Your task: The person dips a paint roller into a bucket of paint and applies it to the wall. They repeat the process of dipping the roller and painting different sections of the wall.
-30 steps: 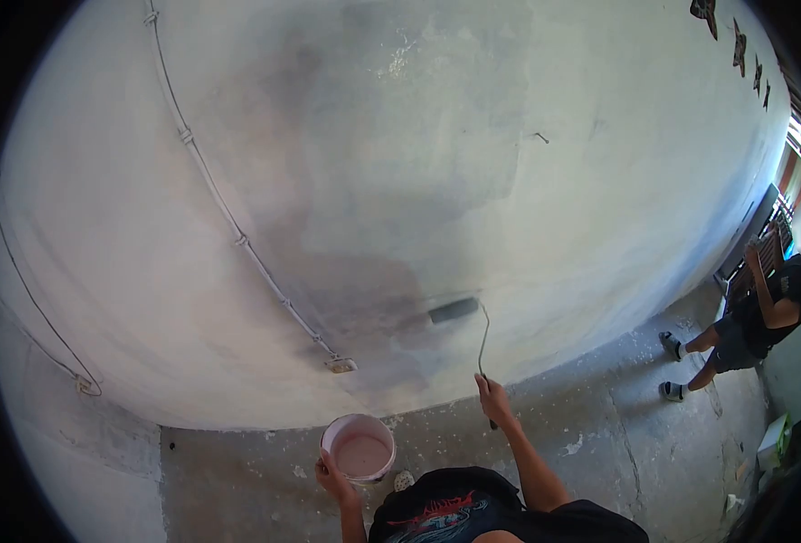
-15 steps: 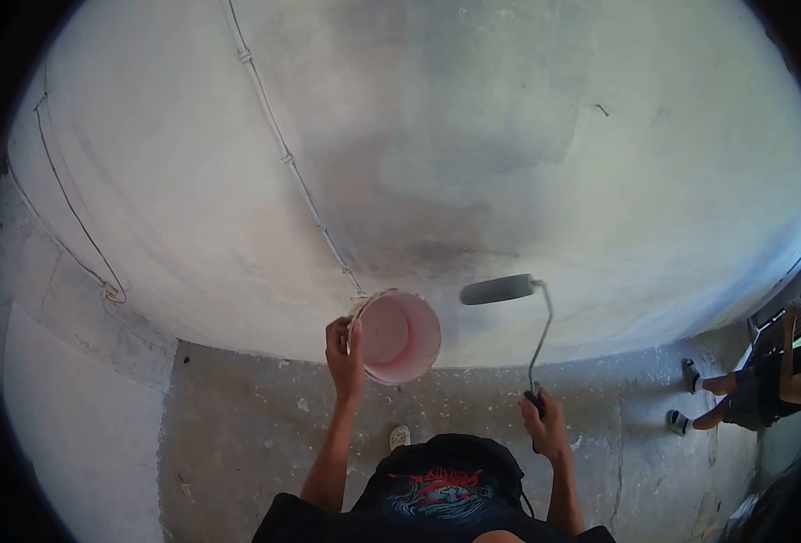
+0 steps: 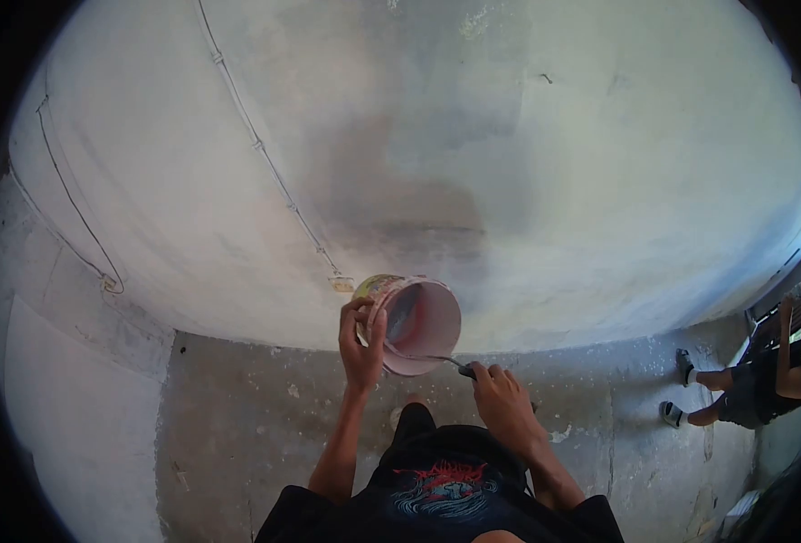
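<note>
Head view: paint roller (image 3: 404,314) inside a tilted paint bucket (image 3: 442,317).
The left hand (image 3: 362,348) pinches the bucket's side near its rim; the right hand (image 3: 506,398) is curled around the roller's handle, before the blotchy wall (image 3: 599,217).

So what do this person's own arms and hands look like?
The left hand and right hand are ordinary human hands, with no gloves showing. The forearms are uncovered, coming out of loose black sleeves. The black shirt has red lettering above a blue-grey swirling print.
</note>
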The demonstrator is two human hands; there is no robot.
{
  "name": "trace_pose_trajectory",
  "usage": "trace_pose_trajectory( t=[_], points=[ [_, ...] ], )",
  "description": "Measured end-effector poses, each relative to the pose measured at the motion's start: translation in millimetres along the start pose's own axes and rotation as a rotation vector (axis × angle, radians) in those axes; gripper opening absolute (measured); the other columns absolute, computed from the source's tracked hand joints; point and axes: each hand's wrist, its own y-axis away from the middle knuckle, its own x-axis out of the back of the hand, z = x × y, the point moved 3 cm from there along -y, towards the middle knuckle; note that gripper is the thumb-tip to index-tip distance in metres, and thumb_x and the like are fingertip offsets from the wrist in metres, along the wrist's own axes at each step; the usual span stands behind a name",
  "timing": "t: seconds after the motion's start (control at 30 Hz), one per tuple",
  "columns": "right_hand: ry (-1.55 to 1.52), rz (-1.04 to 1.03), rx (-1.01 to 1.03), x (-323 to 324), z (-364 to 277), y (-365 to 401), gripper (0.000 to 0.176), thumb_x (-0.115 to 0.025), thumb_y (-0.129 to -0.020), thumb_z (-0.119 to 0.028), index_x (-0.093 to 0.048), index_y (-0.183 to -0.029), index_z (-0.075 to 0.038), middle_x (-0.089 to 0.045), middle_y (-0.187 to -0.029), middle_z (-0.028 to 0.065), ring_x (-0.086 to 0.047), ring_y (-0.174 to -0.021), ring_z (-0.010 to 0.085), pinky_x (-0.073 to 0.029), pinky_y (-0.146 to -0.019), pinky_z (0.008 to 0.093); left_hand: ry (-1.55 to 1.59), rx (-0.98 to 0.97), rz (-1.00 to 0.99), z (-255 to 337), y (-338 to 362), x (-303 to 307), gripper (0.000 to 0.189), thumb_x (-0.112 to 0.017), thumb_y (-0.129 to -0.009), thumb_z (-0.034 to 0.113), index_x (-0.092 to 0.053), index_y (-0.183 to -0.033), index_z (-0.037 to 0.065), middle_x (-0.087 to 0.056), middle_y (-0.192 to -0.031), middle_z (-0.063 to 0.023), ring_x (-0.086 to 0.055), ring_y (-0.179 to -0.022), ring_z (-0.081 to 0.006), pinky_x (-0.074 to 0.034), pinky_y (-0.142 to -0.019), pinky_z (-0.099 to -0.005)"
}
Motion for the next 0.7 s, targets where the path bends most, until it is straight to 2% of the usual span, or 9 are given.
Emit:
trace_pose_trajectory(
  t=[0.13,0.17,0.23,0.27,0.33,0.47,0.57,0.63,0.7],
  points=[
    [0.017,-0.09,0.033,-8,8,2,0.042,-0.057,-0.083,-0.003,-0.048,-0.124,0.003,-0.061,-0.094,0.0209,-0.063,-0.086,0.0443,-0.051,-0.073,0.0514,0.048,0.059,-0.003,-15,35,-13,0.018,-0.064,-0.094,0.014,-0.053,-0.087,0.0,-0.057,-0.113,-0.0118,-0.056,-0.105,-0.0208,-0.044,-0.09,-0.0323],
    [0.013,-0.095,0.031,-5,9,-1,0.042,-0.057,-0.083,-0.003,-0.048,-0.124,0.003,-0.061,-0.094,0.0209,-0.063,-0.086,0.0443,-0.051,-0.073,0.0514,0.08,0.081,0.014,-20,40,-15,0.018,-0.063,-0.095,0.014,-0.053,-0.087,0.001,-0.056,-0.115,-0.0103,-0.056,-0.103,-0.0168,-0.045,-0.086,-0.0297],
    [0.004,-0.386,-0.03,-6,12,-5,0.05,-0.059,-0.082,-0.003,-0.044,-0.128,0.004,-0.061,-0.097,0.0227,-0.064,-0.085,0.0461,-0.052,-0.073,0.0526,0.113,0.175,0.059,-32,52,-17,0.018,-0.063,-0.096,0.016,-0.054,-0.089,0.001,-0.057,-0.113,-0.0085,-0.055,-0.1,-0.0145,-0.045,-0.085,-0.0284],
    [-0.003,-0.391,-0.041,-8,15,-5,0.05,-0.059,-0.082,-0.003,-0.044,-0.128,0.004,-0.061,-0.097,0.0227,-0.064,-0.085,0.0461,-0.052,-0.073,0.0526,0.148,0.263,0.104,-41,59,-17,0.019,-0.062,-0.096,0.018,-0.055,-0.091,0.001,-0.057,-0.111,-0.0067,-0.055,-0.097,-0.0122,-0.044,-0.084,-0.027],
    [-0.085,-0.379,0.12,-9,22,-2,0.043,-0.06,-0.082,-0.004,-0.047,-0.122,0.004,-0.063,-0.098,0.0238,-0.065,-0.085,0.0466,-0.054,-0.072,0.0525,0.127,0.353,0.108,-67,75,-15,0.021,-0.062,-0.097,0.021,-0.057,-0.095,0.001,-0.058,-0.107,-0.005,-0.055,-0.094,-0.011,-0.044,-0.083,-0.0263],
    [-0.087,-0.38,0.047,9,20,8,0.039,-0.053,-0.081,0.001,-0.054,-0.12,0.0,-0.064,-0.099,0.025,-0.063,-0.096,0.0449,-0.049,-0.081,0.0536,0.233,0.562,0.104,-119,113,-24,0.029,-0.061,-0.098,0.029,-0.059,-0.104,0.001,-0.058,-0.096,-0.0019,-0.054,-0.089,-0.0096,-0.044,-0.082,-0.0254],
    [-0.088,-0.421,0.005,19,27,11,0.034,-0.054,-0.08,0.001,-0.055,-0.114,0.001,-0.065,-0.094,0.0246,-0.063,-0.094,0.0443,-0.049,-0.081,0.0535,0.28,0.652,0.099,-127,128,-42,0.03,-0.06,-0.098,0.031,-0.06,-0.105,0.002,-0.059,-0.094,-0.0019,-0.053,-0.088,-0.009,-0.044,-0.081,-0.0253],
    [-0.071,-0.373,0.024,32,26,12,0.017,-0.058,-0.083,-0.007,-0.057,-0.097,0.002,-0.065,-0.081,0.0225,-0.066,-0.081,0.0431,-0.053,-0.071,0.0508,0.274,0.664,0.082,-130,136,-53,0.03,-0.06,-0.098,0.031,-0.059,-0.106,0.002,-0.059,-0.094,-0.0022,-0.053,-0.088,-0.0089,-0.044,-0.081,-0.0253],
    [-0.046,-0.386,0.001,35,28,15,0.015,-0.058,-0.082,-0.006,-0.057,-0.095,0.002,-0.065,-0.081,0.0229,-0.066,-0.08,0.0433,-0.053,-0.07,0.0506,0.268,0.672,0.071,-129,141,-64,0.031,-0.06,-0.098,0.031,-0.059,-0.106,0.001,-0.059,-0.095,-0.0025,-0.053,-0.087,-0.0088,-0.044,-0.08,-0.0253]
  ],
)
